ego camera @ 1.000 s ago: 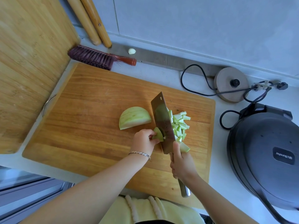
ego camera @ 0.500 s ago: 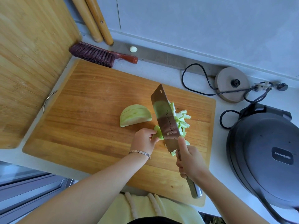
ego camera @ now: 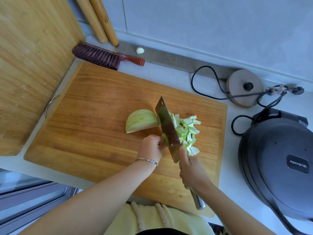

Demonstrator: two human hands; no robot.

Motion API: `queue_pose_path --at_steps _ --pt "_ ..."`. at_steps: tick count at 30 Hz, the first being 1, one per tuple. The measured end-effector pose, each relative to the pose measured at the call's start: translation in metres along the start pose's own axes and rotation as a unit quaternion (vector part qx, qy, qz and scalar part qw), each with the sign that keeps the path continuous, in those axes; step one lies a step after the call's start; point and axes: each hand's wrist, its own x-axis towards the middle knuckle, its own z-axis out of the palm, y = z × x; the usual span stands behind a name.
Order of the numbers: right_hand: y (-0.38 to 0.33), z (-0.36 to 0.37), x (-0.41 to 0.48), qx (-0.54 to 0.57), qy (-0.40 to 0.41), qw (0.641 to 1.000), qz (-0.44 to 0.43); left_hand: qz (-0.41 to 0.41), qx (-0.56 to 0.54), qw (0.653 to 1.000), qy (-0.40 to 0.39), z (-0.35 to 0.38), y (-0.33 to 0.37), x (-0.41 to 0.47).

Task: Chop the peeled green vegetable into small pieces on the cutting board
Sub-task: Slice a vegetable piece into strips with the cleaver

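Note:
On the wooden cutting board [ego camera: 94, 119] lies a large pale green peeled wedge [ego camera: 142, 121]. My left hand [ego camera: 151, 147] pinches a small green strip [ego camera: 165, 139] against the board, fingers curled. My right hand [ego camera: 193, 172] grips the handle of a steel cleaver [ego camera: 168, 128], index finger laid along the blade. The blade stands on the strip, close beside my left fingers. A heap of small chopped green pieces [ego camera: 187, 133] lies to the blade's right.
A second wooden board [ego camera: 30, 61] leans at the left. A dark bristle brush [ego camera: 105, 56] and a garlic clove [ego camera: 140, 50] lie behind the board. A kettle base [ego camera: 243, 87] with black cable and a dark electric pan [ego camera: 277, 165] sit to the right.
The cleaver rose off the board half a second ago and has come back down onto the strip. The left hand has stayed on the strip.

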Motion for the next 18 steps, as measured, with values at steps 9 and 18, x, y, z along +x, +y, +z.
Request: queue_pose_path --at_steps 9,18 --pt "0.000 -0.002 0.004 0.125 -0.015 0.991 0.051 0.006 -0.025 0.999 0.022 0.003 0.002 0.000" --pt "-0.014 -0.021 -0.010 0.085 -0.001 0.996 -0.002 -0.007 -0.054 0.998 0.013 0.006 0.003 -0.003"
